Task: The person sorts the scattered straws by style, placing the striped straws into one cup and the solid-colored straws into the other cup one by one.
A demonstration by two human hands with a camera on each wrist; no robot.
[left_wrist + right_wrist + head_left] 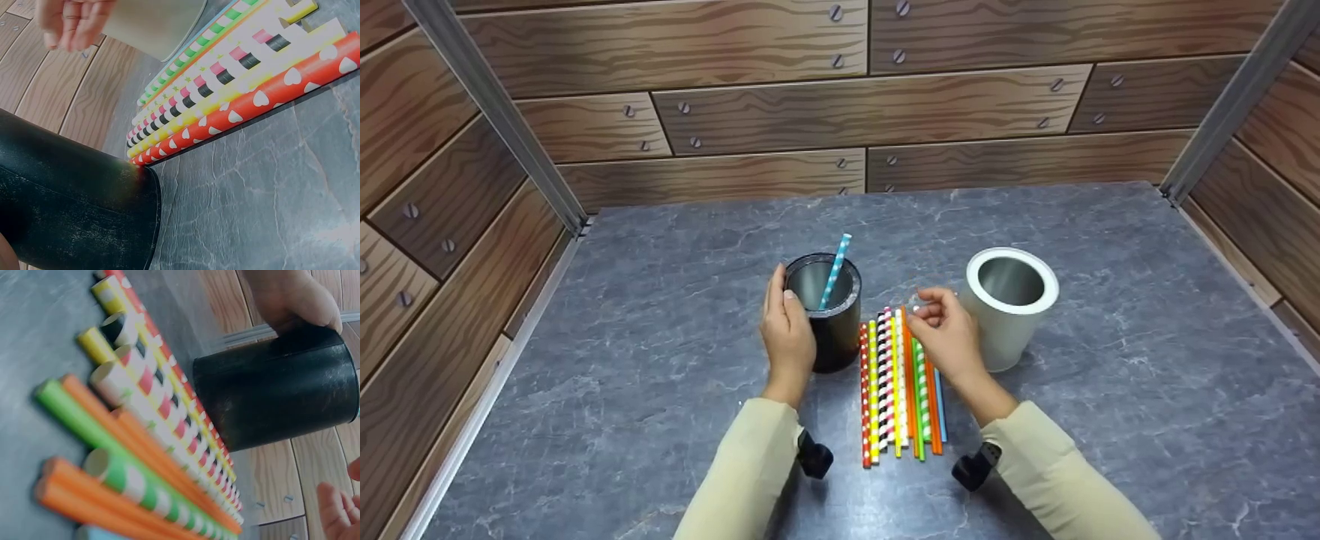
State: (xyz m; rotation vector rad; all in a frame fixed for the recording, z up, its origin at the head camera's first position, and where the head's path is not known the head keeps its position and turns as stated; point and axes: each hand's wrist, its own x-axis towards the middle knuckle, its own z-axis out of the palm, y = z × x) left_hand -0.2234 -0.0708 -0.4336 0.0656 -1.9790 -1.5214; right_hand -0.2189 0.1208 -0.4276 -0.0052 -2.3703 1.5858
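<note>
A black tumbler [837,341] stands upright, with a blue white-dotted paper straw [835,271] leaning inside it. My left hand [786,334] rests against the tumbler's left side, fingers pointing up near the rim; the far side of the grip is hidden. Between the two tumblers, a row of colourful paper straws [884,382] lies side by side on the table. Above the far ends of those straws hovers my right hand [949,334], its fingers loosely bent. Thumb and fingertips stand apart in the right wrist view, and I see nothing between them.
A white tumbler [1009,330] stands upright just right of my right hand. Wood-plank-patterned walls [780,120] with metal corner posts [502,112] enclose the grey marbled table [660,300] at the back and sides.
</note>
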